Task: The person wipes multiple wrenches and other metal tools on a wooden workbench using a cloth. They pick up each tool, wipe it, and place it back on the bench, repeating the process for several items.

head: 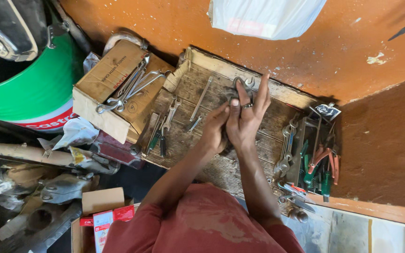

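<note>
Both hands are seen pressed together over a dirty, worn cardboard sheet (240,159) laid flat. L hand (215,129) is cupped against the R, fingers curled round a dark rag (226,146), partly hidden. R hand (245,117) is closed w/ fingers stretched up along a steel spanner (241,85); a ring is worn on one finger. Spanner's open jaw end is seen poking out just above the R fingertips; its shank is hidden by hands & rag, so grip detail can't be told exactly.

Left of the hands, on the cardboard sheet: a long thin rod (201,98), a combination spanner (171,112), a green-handled screwdriver (154,138), all apart from the hands. Further left, a cardboard box (105,79) is topped w/ a pile of spanners (130,89). Beside it a green drum (33,91) is stood.

Right of the hands, at the sheet's edge: a bunch of spanners (284,152), then pliers w/ orange handles (326,159) & green-handled tools (323,183), packed close together. A white plastic bag (263,16) is hung on the orange wall (165,23) above.
</note>
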The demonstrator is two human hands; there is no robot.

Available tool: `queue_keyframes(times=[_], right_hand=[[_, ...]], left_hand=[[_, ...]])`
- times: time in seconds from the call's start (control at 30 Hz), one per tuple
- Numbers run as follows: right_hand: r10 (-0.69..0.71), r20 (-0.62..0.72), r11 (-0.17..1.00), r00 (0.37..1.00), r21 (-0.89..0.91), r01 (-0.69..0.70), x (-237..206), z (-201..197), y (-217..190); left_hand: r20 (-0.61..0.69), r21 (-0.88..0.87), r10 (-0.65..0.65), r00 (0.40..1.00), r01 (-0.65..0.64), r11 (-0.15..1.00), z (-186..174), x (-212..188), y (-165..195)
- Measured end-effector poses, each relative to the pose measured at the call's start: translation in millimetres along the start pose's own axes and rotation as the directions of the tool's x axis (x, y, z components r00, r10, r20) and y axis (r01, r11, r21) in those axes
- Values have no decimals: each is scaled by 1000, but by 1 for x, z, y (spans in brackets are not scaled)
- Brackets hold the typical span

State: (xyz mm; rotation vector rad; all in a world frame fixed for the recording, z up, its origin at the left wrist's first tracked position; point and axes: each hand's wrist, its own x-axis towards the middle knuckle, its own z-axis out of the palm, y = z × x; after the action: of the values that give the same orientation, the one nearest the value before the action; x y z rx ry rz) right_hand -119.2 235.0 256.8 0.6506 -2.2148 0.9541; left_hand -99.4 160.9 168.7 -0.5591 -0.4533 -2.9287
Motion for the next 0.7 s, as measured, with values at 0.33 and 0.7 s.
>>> queue_keyframes(times=[0.33,0.7], right_hand=[[-49,-26,934,998,352,55,12,-3,31],[305,-227,789,925,604,-112,53,-19,102]], left_hand=[[-7,755,35,999,-18,655,43,-13,23],[-93,532,-120,988,151,833,42,-35,17]])
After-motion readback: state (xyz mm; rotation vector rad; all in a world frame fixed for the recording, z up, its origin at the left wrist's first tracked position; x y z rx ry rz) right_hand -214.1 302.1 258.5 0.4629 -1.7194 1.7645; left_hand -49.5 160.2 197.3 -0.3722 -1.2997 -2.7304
